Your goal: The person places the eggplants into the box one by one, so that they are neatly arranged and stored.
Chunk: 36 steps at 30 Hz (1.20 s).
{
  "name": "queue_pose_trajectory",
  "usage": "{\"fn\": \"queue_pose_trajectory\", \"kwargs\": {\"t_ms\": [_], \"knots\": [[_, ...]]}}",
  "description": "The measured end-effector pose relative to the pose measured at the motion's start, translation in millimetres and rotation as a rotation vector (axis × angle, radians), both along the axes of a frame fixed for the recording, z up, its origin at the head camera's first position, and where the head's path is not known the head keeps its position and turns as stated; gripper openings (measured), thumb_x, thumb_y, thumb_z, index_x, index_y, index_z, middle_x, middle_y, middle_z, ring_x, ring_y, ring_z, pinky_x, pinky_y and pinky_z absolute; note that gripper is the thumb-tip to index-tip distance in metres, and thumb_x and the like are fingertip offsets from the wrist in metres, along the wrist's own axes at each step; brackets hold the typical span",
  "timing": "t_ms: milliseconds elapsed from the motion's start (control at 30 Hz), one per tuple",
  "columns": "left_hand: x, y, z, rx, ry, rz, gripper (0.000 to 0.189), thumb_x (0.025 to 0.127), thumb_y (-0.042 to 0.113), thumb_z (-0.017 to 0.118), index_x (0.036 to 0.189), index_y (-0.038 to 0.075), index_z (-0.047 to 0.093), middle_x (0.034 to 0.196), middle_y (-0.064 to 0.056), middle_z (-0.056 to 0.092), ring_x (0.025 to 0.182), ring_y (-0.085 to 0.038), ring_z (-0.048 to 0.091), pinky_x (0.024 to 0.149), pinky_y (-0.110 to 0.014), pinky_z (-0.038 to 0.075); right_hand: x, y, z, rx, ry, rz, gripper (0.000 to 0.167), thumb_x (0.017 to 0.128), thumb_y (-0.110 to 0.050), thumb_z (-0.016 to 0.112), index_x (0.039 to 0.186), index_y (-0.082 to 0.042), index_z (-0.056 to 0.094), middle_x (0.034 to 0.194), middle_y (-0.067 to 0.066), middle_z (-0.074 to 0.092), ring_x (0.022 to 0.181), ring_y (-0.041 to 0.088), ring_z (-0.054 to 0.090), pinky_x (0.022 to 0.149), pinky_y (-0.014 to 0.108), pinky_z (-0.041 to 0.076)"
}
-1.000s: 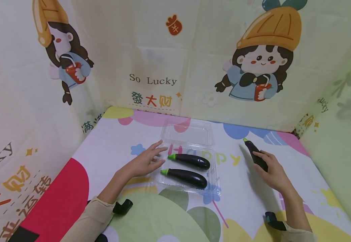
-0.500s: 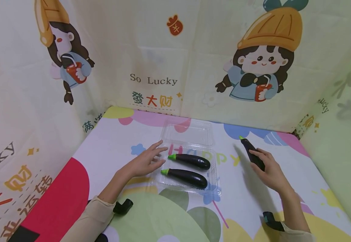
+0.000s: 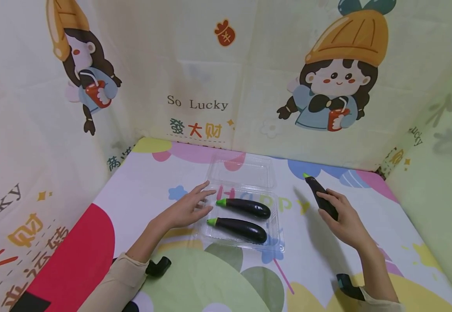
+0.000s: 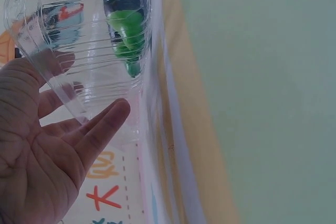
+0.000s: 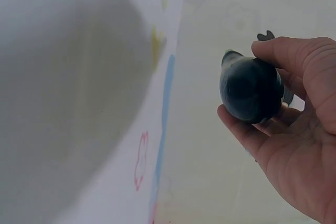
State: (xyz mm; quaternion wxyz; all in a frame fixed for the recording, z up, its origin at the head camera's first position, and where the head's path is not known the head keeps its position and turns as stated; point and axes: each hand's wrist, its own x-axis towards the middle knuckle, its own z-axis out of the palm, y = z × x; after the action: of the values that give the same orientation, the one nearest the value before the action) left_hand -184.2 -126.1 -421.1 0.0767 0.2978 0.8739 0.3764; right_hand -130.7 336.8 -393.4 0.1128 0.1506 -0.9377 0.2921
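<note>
While the right hand [image 3: 344, 219] grips one eggplant [image 3: 320, 196] w/ fingers curled round its lower end, green tip pointing far-left and apparently lifted off the table [image 3: 140, 190], the left hand [image 3: 184, 210] lies flat, fingers straight, touching the left edge of the clear clamshell tray [image 3: 274, 242]. Two eggplants [image 3: 245, 207] fill most of it. Risk: tight space, so a third could roll out; the light tray may skid if the left hand isn't pressing.

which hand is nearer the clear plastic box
Left. The left hand rests with its fingers at the clear plastic box, at its left edge. The right hand is off to the box's right, gripping a third eggplant.
</note>
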Motion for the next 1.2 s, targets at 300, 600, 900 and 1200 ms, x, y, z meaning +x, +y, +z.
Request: {"fn": "queue_pose_trajectory", "kwargs": {"t_ms": [300,600,900,1200], "knots": [[0.0,-0.3,0.4,0.0,0.002,-0.001,0.058,0.104,0.022,0.062,0.156,0.007,0.042,0.169,-0.019,0.017,0.114,-0.036,0.068,0.097,-0.049,0.056,2.2,-8.9,5.2,0.014,0.024,0.017,0.047,0.099,-0.009,0.067,0.144,-0.005,0.055,0.152,0.03,0.038,0.131,0.058,0.043,0.092,0.071,0.042],[0.2,-0.5,0.5,0.0,-0.002,-0.002,0.058,0.104,0.022,0.062,0.156,0.007,0.042,0.169,-0.019,0.017,0.114,-0.036,0.068,0.097,-0.049,0.056,3.1,-18.4,6.2,0.012,0.048,0.047,0.048,0.097,-0.006,0.068,0.143,-0.008,0.056,0.151,0.028,0.04,0.131,0.056,0.043,0.093,0.071,0.042],[0.3,-0.5,0.2,0.002,-0.002,-0.003,0.058,0.104,0.022,0.062,0.156,0.007,0.042,0.169,-0.019,0.017,0.114,-0.036,0.068,0.097,-0.049,0.056,2.6,-26.3,4.4,0.045,0.069,0.092,0.049,0.097,-0.005,0.068,0.144,-0.008,0.056,0.152,0.025,0.042,0.135,0.05,0.044,0.101,0.041,0.045],[0.2,-0.7,0.6,0.006,-0.004,-0.008,0.058,0.104,0.022,0.062,0.156,0.007,0.041,0.169,-0.019,0.016,0.116,-0.036,0.068,0.097,-0.049,0.056,5.1,-31.6,10.6,0.074,0.104,0.115,0.05,0.095,-0.003,0.069,0.144,-0.006,0.056,0.151,0.025,0.043,0.132,0.048,0.048,0.085,0.029,0.054]]}}
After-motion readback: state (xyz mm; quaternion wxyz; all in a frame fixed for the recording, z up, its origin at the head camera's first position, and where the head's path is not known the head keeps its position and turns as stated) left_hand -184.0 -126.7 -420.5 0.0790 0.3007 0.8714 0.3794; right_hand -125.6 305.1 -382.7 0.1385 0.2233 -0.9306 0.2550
